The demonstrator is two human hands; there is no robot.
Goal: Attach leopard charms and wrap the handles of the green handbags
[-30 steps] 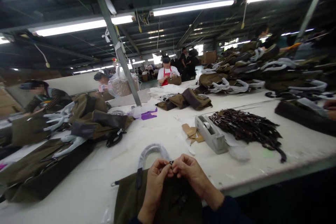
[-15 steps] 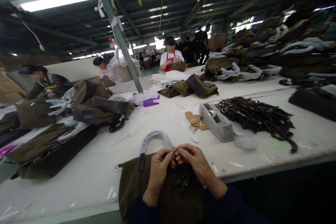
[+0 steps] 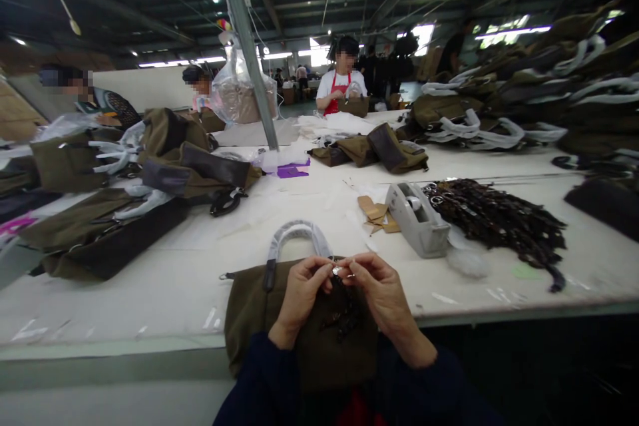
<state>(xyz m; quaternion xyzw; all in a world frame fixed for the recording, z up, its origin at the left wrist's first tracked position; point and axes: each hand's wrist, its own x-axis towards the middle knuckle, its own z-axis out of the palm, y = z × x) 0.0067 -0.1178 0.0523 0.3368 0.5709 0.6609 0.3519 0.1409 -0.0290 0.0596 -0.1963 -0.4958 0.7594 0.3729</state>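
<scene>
An olive-green handbag (image 3: 252, 329) leans at the table's front edge, its handle (image 3: 294, 229) wrapped in pale film and standing up. Over its top, my left hand (image 3: 302, 293) is closed in a pinch on a small shiny metal ring (image 3: 336, 270). My right hand (image 3: 382, 289) pinches at the same ring from the other side, fingertips nearly touching the left ones. Below the fingers a dark brown strap charm (image 3: 345, 319) dangles against the front of the bag. The fingers partly hide the ring and the near base of the handle.
A grey tape dispenser (image 3: 419, 223) stands right of the bag, beside brown card pieces (image 3: 379, 214) and a heap of dark straps (image 3: 499, 226). Olive bags (image 3: 100, 233) lie at left; more bags (image 3: 499, 106) pile up at back right. A post (image 3: 249, 53) rises behind. Co-workers (image 3: 344, 83) sit across.
The view has tilted down and shifted slightly. The metal ring shows more clearly between my fingertips, and my right-hand fingers have shifted a little. Both hands stay over the bag's top.
</scene>
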